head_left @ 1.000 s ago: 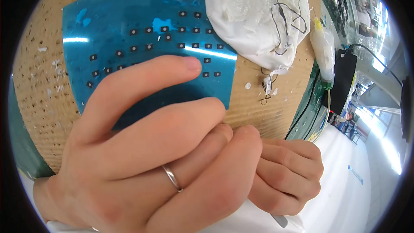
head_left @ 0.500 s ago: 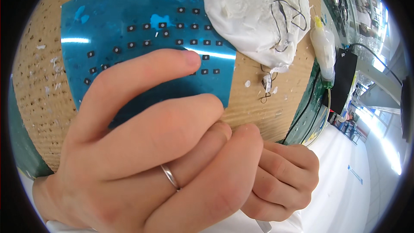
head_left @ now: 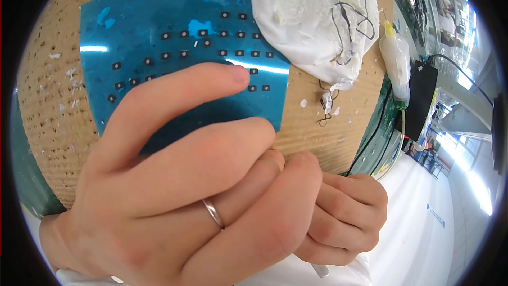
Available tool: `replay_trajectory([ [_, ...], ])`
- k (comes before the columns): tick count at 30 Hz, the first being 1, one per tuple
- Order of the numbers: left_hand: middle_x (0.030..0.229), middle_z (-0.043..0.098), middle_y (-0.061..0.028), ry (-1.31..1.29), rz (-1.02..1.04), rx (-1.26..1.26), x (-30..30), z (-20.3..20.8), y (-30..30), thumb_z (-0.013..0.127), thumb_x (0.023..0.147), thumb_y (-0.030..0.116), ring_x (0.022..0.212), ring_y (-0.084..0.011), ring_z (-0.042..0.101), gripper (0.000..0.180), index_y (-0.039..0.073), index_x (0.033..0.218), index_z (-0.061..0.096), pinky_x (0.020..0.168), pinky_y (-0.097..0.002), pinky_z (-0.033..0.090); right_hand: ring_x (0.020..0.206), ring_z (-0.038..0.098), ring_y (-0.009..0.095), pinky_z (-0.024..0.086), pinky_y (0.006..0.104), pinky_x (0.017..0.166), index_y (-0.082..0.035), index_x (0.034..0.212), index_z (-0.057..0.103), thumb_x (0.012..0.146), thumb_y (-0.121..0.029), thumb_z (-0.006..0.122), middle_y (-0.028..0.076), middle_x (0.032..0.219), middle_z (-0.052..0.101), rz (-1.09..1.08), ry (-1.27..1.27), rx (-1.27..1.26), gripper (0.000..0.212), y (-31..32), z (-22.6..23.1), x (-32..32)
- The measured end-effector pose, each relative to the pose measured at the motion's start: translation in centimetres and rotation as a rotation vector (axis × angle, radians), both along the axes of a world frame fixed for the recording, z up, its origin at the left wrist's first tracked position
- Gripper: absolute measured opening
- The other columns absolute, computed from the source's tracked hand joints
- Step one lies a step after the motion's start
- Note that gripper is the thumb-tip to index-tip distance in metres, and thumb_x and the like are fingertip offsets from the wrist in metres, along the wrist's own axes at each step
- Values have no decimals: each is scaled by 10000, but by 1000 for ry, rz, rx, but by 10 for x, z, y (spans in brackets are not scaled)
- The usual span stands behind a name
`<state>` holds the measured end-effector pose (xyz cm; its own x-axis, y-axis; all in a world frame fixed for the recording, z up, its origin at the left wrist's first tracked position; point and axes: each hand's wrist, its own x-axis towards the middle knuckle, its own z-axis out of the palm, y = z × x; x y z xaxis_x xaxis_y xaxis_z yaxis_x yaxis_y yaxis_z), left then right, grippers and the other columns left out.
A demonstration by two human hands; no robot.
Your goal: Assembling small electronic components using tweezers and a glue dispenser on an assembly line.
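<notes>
Up close, my left hand [head_left: 174, 190] fills the lower half of the view, fingers loosely spread and extended rather than curled; a thin silver ring [head_left: 213, 213] sits on one finger. Its index fingertip hangs over the blue sheet [head_left: 159, 37], but I cannot tell whether it touches the film. My right hand [head_left: 344, 217] is tucked beside and partly under the left, fingers curled into a tight fist. A slim pale tool tip [head_left: 320, 271] pokes out below the fist; whether the fist grips it I cannot tell.

The blue sheet lies flat on a brown perforated board [head_left: 47, 111] and carries rows of small dark square chips [head_left: 222, 53]. Its right edge stops short of the board's right edge, leaving a bare strip of board with white crumbs and a little twist of wire [head_left: 325, 103]. At the far right of the board a crumpled white cloth [head_left: 307, 16] overlaps the sheet's upper corner, with thin dark wire loops [head_left: 352, 16] lying on it.

Beyond the board's right edge stands a small squeeze bottle with a yellow tip [head_left: 394, 61], holding pale contents, next to a black block [head_left: 420, 100].
</notes>
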<state>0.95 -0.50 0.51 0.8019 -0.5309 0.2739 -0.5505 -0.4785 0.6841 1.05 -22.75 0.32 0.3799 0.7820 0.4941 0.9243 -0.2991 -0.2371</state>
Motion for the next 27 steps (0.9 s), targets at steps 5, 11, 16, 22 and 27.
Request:
replay_trajectory([
  [5,1002,722,-58,8,6,19,0,1,-1,833,681,256,980,-254,657,491,19,1082,682,992,-570,530,614,657,154,551,242,581,-26,784,683,881,-133,697,37,696,632,-41,-26,-12,145,2,3,2],
  [11,1001,721,-67,-5,14,-5,0,-1,1,834,685,255,980,-258,657,497,11,1090,681,993,-573,529,604,651,156,539,235,542,-17,787,677,854,-111,769,46,704,638,-32,118,76,147,2,0,11],
  [16,1003,727,-71,7,-17,4,0,1,3,831,703,239,986,-268,659,487,3,1101,679,994,-578,525,576,642,156,493,229,469,8,804,690,805,-80,816,69,698,646,18,366,148,153,-1,1,22],
  [22,1006,729,-80,4,-40,-4,1,-2,4,825,730,234,984,-272,660,475,-3,1111,669,994,-577,523,541,632,153,481,230,453,20,805,701,797,-92,827,82,676,651,28,421,327,169,1,-13,28],
  [27,1009,730,-83,2,-37,-23,1,1,4,815,749,227,984,-270,661,465,-3,1123,662,1000,-579,518,539,637,158,481,224,451,22,797,694,788,-85,829,80,668,646,-41,316,294,172,6,-7,21],
])
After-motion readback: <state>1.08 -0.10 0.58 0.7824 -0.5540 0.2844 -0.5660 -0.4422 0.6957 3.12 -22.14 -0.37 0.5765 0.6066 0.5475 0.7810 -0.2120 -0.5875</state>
